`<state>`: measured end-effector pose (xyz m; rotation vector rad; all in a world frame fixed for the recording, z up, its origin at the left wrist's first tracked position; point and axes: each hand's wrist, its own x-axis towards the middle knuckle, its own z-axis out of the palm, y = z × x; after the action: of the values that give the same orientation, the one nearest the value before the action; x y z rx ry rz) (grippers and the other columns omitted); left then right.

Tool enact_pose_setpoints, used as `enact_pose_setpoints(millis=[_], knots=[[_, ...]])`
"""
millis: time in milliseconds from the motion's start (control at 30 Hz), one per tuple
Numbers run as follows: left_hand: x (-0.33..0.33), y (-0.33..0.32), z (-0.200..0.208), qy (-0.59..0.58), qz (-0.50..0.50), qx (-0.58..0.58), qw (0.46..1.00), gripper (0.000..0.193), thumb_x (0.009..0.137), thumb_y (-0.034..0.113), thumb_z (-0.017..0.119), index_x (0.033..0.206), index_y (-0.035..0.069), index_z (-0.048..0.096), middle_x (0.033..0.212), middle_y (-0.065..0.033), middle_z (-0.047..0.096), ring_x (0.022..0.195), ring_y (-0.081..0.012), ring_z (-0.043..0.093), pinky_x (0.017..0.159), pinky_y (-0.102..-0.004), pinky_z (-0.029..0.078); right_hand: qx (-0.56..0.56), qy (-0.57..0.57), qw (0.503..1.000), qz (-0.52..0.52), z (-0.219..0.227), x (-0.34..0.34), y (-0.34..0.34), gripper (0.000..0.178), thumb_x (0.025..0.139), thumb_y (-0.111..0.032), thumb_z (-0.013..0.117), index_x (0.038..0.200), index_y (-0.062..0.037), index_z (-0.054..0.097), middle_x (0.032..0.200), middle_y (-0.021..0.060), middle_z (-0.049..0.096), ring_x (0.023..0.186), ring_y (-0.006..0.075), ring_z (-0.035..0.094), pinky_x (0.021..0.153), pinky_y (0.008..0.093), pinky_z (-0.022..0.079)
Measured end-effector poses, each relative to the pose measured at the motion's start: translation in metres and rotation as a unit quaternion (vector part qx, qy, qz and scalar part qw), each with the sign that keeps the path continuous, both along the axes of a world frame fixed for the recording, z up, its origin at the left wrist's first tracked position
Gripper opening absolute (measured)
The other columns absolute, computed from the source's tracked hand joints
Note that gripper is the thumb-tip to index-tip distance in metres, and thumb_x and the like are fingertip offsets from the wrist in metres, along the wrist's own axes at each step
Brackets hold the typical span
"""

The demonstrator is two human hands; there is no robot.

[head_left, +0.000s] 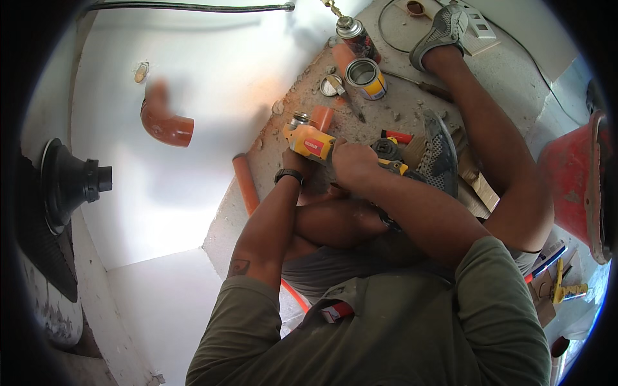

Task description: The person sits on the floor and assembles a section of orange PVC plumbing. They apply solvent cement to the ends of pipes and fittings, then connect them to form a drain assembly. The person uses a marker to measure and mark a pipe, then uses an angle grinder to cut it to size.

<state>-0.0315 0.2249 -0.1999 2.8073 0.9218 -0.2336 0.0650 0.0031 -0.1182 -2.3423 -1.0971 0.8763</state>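
The person is sitting on a dusty floor, and both hands are gripping one yellow power tool just above the knees. The right hand is wrapping its fingers closed around the tool's rear body, while the left hand — a dark watch sitting on its wrist — is largely hiding behind the tool's front end, so I cannot tell how tightly it is closing. The tool's long axis is running from lower right to upper left, its working end pointing toward a short orange pipe piece standing just beside it. Three orange pipe parts are showing in all: that short piece, a long pipe lying at the wall's foot, and an elbow sticking out of the white wall. Two cans are resting beyond the tool — an open tin and a spray can — with one loose lid beside the tin
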Motion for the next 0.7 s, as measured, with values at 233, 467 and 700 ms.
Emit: enact_pose_setpoints(millis=[233,467,700], knots=[[-0.002,0.0,-0.003,-0.017,-0.022,0.012,1.0,0.049,0.076,0.045,0.079,0.112,0.013,0.071,0.108,-0.0148,0.074,0.105,-0.0353,0.069,0.09,-0.0433,0.056,0.008,-0.004,1.0,-0.009,0.0,0.0,-0.001,0.059,0.08,-0.017,0.076,0.128,0.0073,0.05,0.112,0.0202,0.071,0.105,0.0312,0.072,0.086,0.0394,0.058],[-0.004,0.01,-0.012,0.009,-0.051,0.029,0.998,0.052,0.075,0.046,0.08,0.114,0.013,0.07,0.109,-0.0141,0.074,0.107,-0.0355,0.068,0.091,-0.0435,0.055,0.0,0.001,1.0,-0.01,0.003,0.002,-0.001,0.057,0.08,-0.015,0.076,0.126,0.0064,0.051,0.112,0.0192,0.071,0.105,0.0305,0.072,0.086,0.0387,0.058],[-0.004,-0.001,-0.005,-0.019,-0.012,0.001,1.0,0.055,0.073,0.044,0.083,0.115,0.012,0.069,0.109,-0.0151,0.074,0.107,-0.0348,0.069,0.09,-0.042,0.056,-0.006,0.006,1.0,-0.007,0.002,0.002,-0.001,0.064,0.078,-0.021,0.081,0.127,0.0063,0.05,0.114,0.0193,0.071,0.108,0.0302,0.071,0.089,0.039,0.057]])
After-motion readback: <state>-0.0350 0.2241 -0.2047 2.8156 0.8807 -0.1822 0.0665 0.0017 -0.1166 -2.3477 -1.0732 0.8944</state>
